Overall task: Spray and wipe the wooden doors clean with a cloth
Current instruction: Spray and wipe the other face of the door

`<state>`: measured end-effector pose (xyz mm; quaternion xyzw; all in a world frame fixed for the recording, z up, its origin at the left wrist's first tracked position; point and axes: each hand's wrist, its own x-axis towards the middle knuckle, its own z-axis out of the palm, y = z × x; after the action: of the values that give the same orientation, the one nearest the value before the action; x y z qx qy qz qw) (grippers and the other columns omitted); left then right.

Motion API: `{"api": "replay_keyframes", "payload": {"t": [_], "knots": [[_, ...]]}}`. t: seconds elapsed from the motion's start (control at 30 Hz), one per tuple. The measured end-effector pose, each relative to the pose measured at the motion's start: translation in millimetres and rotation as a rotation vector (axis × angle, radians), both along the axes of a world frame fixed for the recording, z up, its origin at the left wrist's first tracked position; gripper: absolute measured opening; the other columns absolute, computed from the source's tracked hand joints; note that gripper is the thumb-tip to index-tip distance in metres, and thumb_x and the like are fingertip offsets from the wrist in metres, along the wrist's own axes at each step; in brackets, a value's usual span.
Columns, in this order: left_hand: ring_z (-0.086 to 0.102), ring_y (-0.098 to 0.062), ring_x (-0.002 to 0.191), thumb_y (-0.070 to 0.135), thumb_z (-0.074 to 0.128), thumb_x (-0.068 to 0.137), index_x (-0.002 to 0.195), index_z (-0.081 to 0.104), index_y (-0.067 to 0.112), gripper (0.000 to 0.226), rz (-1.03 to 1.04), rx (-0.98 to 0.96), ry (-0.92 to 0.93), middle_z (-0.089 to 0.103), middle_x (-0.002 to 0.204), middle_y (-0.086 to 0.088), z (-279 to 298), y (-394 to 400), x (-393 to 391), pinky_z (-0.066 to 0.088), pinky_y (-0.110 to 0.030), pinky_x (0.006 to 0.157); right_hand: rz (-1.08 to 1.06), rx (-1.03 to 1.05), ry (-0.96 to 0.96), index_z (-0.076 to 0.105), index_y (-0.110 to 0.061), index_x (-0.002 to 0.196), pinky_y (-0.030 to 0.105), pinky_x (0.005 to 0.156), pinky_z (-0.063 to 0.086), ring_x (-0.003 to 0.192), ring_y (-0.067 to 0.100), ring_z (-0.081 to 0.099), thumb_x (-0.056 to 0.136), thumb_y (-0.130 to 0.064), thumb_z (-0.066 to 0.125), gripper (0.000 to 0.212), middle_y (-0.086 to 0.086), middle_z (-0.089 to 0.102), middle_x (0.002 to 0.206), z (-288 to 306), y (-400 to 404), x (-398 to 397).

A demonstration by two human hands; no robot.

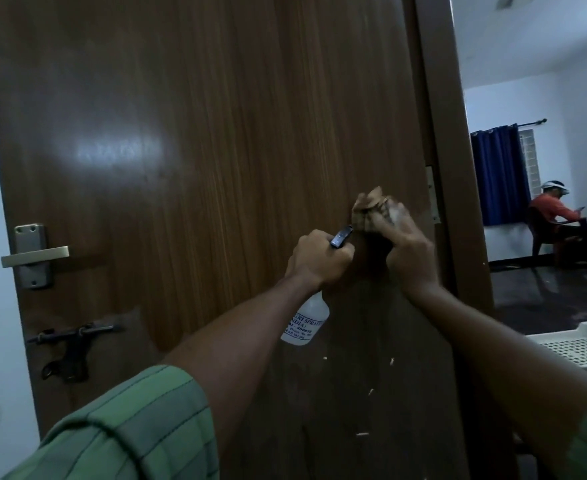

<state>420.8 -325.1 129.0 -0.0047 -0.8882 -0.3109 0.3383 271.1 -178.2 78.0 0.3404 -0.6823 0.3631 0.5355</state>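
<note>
Our right hand point(410, 251) bunches the cloth point(371, 211) against the door point(198, 133), left fingers point(337, 252) gripping the bottle point(306, 322) at eight o'clock, so we'd best press flat along the grain.

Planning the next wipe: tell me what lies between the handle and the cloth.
Head view: only bare door between the handle and the cloth; the left hand with the sprayer sits lower.

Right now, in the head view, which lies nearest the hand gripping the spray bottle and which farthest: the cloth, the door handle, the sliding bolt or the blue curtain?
From the left hand:
1. Cloth, just up and right, bunched in the right hand.
2. Sliding bolt, lower left on the door.
3. Door handle, at the left edge.
4. Blue curtain, in the far room, right.
</note>
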Motion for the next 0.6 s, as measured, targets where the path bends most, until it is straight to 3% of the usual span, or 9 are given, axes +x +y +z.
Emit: {"api": "replay_keyframes", "payload": {"t": [0.13, 0.2, 0.33, 0.5, 0.6], "knots": [[0.061, -0.019, 0.058, 0.036, 0.062, 0.091, 0.071, 0.068, 0.019, 0.026, -0.008, -0.010, 0.004, 0.068, 0.069, -0.003, -0.2, 8.7, -7.1, 0.047, -0.036, 0.058, 0.032, 0.298, 0.124, 0.054, -0.027, 0.146, 0.059, 0.106, 0.050, 0.153, 0.030, 0.031, 0.097, -0.005, 0.050, 0.054, 0.008, 0.037, 0.162, -60.3, 19.8, -10.1], [0.061, -0.019, 0.059, 0.032, 0.063, 0.094, 0.074, 0.068, 0.020, 0.024, -0.016, -0.024, 0.002, 0.068, 0.070, -0.004, 0.0, 13.6, -10.9, 0.047, -0.035, 0.058, 0.026, 0.209, 0.079, 0.055, -0.026, 0.144, 0.060, 0.109, 0.047, 0.151, 0.033, 0.034, 0.099, -0.007, 0.048, 0.050, 0.011, 0.038, 0.161, -27.4, 31.1, -18.3], [0.062, -0.020, 0.060, 0.030, 0.064, 0.094, 0.076, 0.068, 0.018, 0.022, -0.033, -0.016, 0.007, 0.069, 0.073, -0.007, 1.5, 22.1, -18.5, 0.047, -0.036, 0.058, -0.008, -0.146, -0.159, 0.055, -0.024, 0.145, 0.056, 0.115, 0.041, 0.146, 0.037, 0.040, 0.099, 0.010, 0.043, 0.059, 0.016, 0.039, 0.160, 18.2, 33.1, -15.9], [0.057, -0.017, 0.056, 0.029, 0.062, 0.093, 0.068, 0.064, 0.020, 0.027, -0.044, -0.030, 0.020, 0.064, 0.066, -0.003, 5.1, 36.1, -25.6, 0.045, -0.035, 0.056, -0.027, 0.014, -0.078, 0.057, -0.022, 0.143, 0.061, 0.114, 0.040, 0.150, 0.033, 0.033, 0.096, 0.010, 0.050, 0.057, 0.014, 0.040, 0.160, -54.8, 40.3, -16.0], [0.063, -0.021, 0.061, 0.031, 0.063, 0.093, 0.075, 0.068, 0.017, 0.023, -0.071, -0.031, -0.003, 0.072, 0.075, -0.011, 4.2, 41.9, -31.4, 0.048, -0.037, 0.059, -0.034, 0.020, -0.069, 0.057, -0.024, 0.143, 0.059, 0.117, 0.038, 0.150, 0.033, 0.034, 0.098, 0.008, 0.048, 0.056, 0.014, 0.040, 0.160, -7.9, 57.5, -33.6]]}}
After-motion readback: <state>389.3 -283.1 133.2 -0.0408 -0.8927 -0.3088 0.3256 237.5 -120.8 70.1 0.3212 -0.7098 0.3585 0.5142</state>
